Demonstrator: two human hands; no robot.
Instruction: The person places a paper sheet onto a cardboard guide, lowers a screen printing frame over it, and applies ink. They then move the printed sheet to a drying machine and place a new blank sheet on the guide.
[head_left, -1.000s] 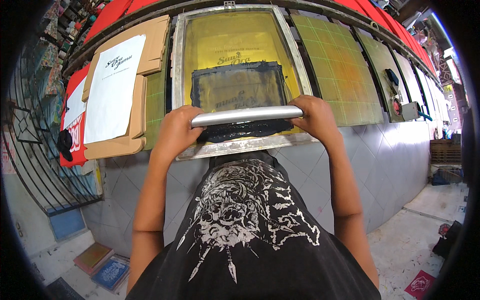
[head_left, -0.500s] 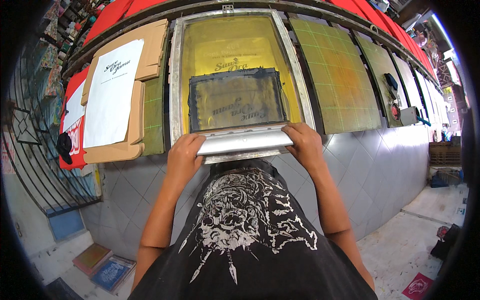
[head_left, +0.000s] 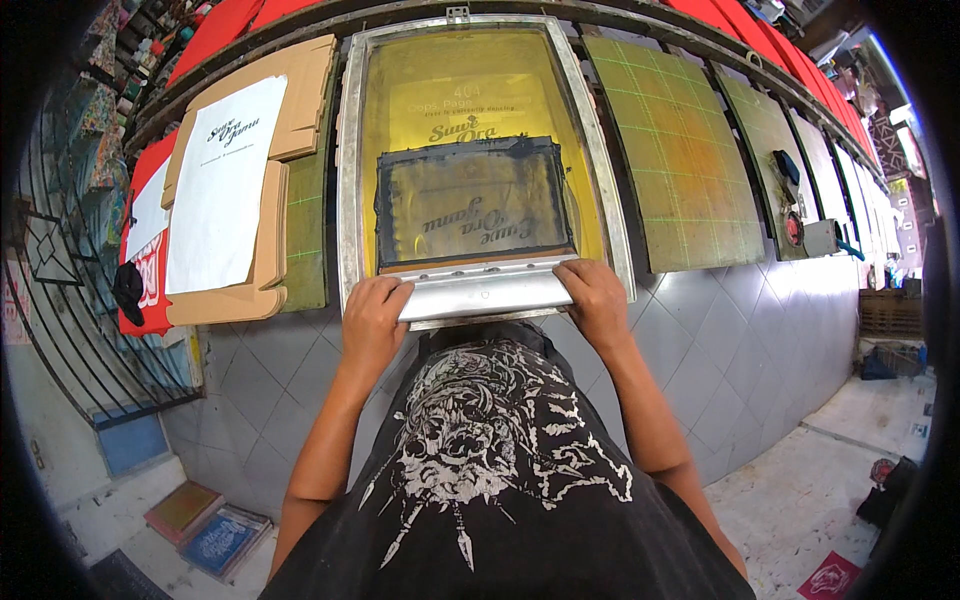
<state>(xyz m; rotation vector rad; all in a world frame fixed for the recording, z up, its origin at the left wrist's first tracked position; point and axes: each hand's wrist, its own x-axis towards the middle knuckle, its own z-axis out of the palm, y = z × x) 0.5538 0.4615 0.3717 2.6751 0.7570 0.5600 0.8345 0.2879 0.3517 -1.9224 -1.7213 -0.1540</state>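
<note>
My left hand (head_left: 374, 318) and my right hand (head_left: 600, 304) grip the two ends of a wide silver squeegee (head_left: 486, 292). It lies across the near end of a metal-framed printing screen (head_left: 596, 150), with its brown blade edge toward the far side. The screen's mesh (head_left: 412, 75) is yellow-green and see-through. Beyond the squeegee, a dark-bordered rectangle (head_left: 400, 215) on the mesh encloses upside-down script lettering. Similar dark lettering shows through the mesh farther up. My fingers curl over the squeegee's top; its underside is hidden.
To the left, a white printed sheet (head_left: 222, 185) rests on brown cardboard (head_left: 295, 105), beside red cloth (head_left: 150, 305). Several green-gridded boards (head_left: 680, 160) line the right. Grey tiles (head_left: 690, 335) face the bench front. Two small framed screens (head_left: 226, 545) lie at lower left.
The squeegee has come slightly toward me and tilted, showing more of its top edge fittings. Both hands moved with it, the right one a little leftward.
</note>
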